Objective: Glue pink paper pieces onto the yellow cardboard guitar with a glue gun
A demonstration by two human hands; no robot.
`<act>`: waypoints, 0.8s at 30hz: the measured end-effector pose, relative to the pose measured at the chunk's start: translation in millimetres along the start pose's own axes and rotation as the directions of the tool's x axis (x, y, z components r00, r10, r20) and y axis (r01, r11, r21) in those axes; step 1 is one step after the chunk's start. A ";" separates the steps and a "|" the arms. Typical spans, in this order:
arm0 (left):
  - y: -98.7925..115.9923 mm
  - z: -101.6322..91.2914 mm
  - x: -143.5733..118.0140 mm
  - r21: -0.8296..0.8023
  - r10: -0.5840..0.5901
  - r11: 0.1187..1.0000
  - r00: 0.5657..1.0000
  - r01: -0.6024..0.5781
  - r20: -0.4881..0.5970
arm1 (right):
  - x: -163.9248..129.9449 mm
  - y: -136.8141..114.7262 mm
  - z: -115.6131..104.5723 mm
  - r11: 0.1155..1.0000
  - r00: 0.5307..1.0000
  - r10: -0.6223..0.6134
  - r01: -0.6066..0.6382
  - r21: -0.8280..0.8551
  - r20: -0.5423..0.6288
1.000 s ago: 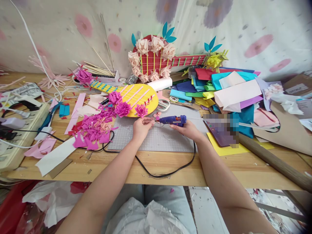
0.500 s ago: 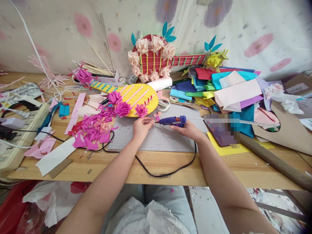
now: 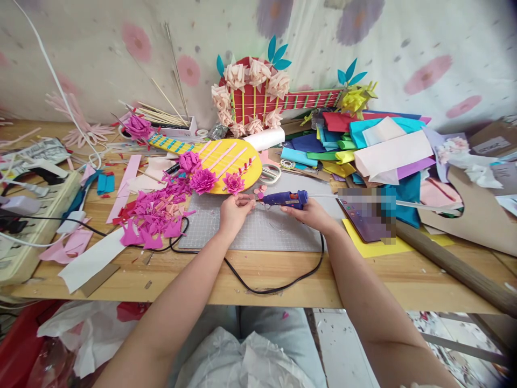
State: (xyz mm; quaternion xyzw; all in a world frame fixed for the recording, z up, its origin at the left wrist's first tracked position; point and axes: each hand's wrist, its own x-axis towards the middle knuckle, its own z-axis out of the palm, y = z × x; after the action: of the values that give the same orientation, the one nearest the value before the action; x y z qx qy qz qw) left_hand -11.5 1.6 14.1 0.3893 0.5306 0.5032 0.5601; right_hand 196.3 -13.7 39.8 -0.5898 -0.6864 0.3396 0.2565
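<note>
My right hand (image 3: 312, 214) is wrapped round a blue hot glue gun (image 3: 287, 199), whose nozzle points left. A long clear glue stick (image 3: 321, 196) runs out of its back end. At the nozzle, my left hand (image 3: 236, 211) is closed in a pinch; what its fingers hold is too small to make out. Both hands are above the grey cutting mat (image 3: 258, 237). Just behind my left hand lies a yellow paper guitar (image 3: 242, 156) with a magenta paper flower (image 3: 233, 183) and others like it along its near edge. Small pink paper pieces (image 3: 260, 191) lie near the nozzle.
Magenta paper scraps (image 3: 155, 213) are heaped left of the mat. White-handled scissors (image 3: 271, 173) lie behind it. A red paper guitar (image 3: 250, 102) leans at the back. Coloured paper (image 3: 388, 151), a phone (image 3: 361, 218) and a wooden pole (image 3: 452, 267) occupy the right. A black cord (image 3: 274, 291) loops in front.
Hardly anything differs. The glue gun has shifted very slightly, and my left hand stays at its nozzle.
</note>
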 end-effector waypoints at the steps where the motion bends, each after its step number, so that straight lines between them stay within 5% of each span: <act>1: 0.2 -0.1 -0.2 0.000 0.000 1.000 1.000 0.000 0.003 | 0.1 0.2 0.0 1.000 1.000 -0.006 0.006 -0.001 -0.005; 21: -2.3 -1.6 0.5 0.007 0.021 1.000 1.000 -0.021 0.015 | -3.8 -2.0 -5.8 1.000 0.998 -0.023 0.023 0.000 0.058; 24: -4.3 -2.9 1.2 0.005 0.026 1.000 1.000 -0.026 0.018 | -3.5 7.2 -11.7 1.000 1.000 -0.004 0.004 0.001 -0.007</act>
State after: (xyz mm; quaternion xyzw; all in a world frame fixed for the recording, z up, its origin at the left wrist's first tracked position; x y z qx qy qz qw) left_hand -13.8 1.7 9.3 0.4021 0.5220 0.5055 0.5570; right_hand 210.3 -14.8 41.8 -0.5895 -0.6864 0.3374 0.2598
